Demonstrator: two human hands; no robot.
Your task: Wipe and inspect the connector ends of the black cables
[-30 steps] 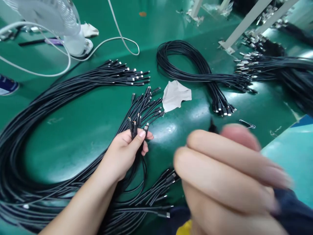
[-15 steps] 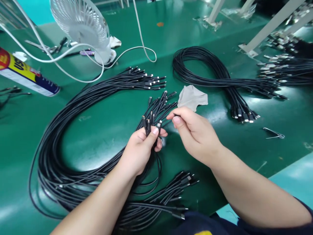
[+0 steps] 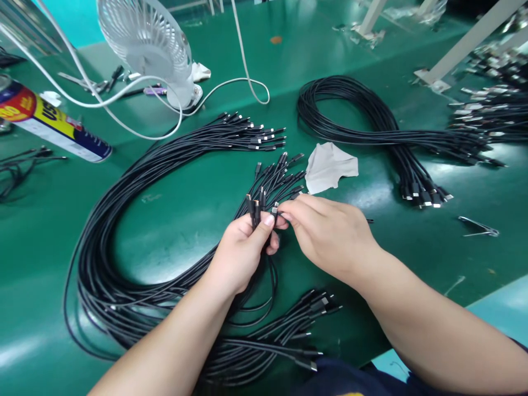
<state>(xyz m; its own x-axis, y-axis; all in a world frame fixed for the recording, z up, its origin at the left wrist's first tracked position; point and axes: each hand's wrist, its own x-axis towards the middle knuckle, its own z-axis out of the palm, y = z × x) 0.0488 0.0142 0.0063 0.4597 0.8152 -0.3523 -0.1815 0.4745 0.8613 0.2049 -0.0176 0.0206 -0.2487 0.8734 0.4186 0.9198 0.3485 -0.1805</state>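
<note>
My left hand (image 3: 243, 247) is closed around several black USB cables (image 3: 258, 212), their plugs pointing up past the thumb. One plug with a bright metal tip (image 3: 275, 208) stands between its thumb and fingers. Right beside that plug, my right hand (image 3: 330, 234) is pinched, its fingertips meeting the left fingers. What it pinches is mostly hidden; a short dark end (image 3: 370, 221) shows past its far side, and I cannot tell whether the hand holds it. Around my left hand, a large looped bundle of black cables (image 3: 97, 242) lies on the green table (image 3: 181, 209).
A grey cloth piece (image 3: 330, 168) lies beyond my right hand. Another coiled cable bundle (image 3: 350, 104) and a bent metal clip (image 3: 478, 226) are at the right. At the back left are a white fan (image 3: 150, 41), its white cord (image 3: 173, 124) and a spray can (image 3: 58, 124).
My right hand has moved left and down, from apart to touching the left fingertips beside the plug. My left hand keeps its hold on the cables. The view has shifted slightly.
</note>
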